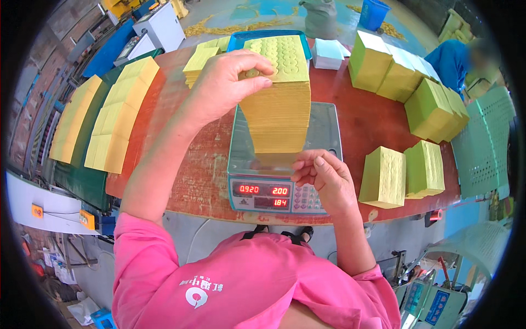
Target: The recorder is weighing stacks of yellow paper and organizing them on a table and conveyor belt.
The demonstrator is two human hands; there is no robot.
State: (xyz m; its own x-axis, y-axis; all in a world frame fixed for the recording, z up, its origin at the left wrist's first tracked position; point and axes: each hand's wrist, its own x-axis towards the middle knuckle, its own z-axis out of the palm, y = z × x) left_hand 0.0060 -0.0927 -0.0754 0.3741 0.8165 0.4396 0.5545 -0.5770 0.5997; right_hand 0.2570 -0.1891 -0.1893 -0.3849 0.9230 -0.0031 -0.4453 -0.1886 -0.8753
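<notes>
A tall stack of yellow embossed paper sheets (279,104) stands on a grey digital scale (323,137) with a red lit display. My left hand (224,82) rests on the stack's top left corner, fingers curled over the upper sheets. At the stack's base my right hand (323,178) sits in front of the scale's keypad, fingers bent and touching the lowest sheets.
The scale sits on a reddish-brown table (361,120). More yellow stacks lie right (383,175), (433,107), far right (378,63) and left (118,123). A blue tray (238,39) lies behind the scale. A person in blue (455,60) sits at far right. A green perforated chair (485,142) stands right.
</notes>
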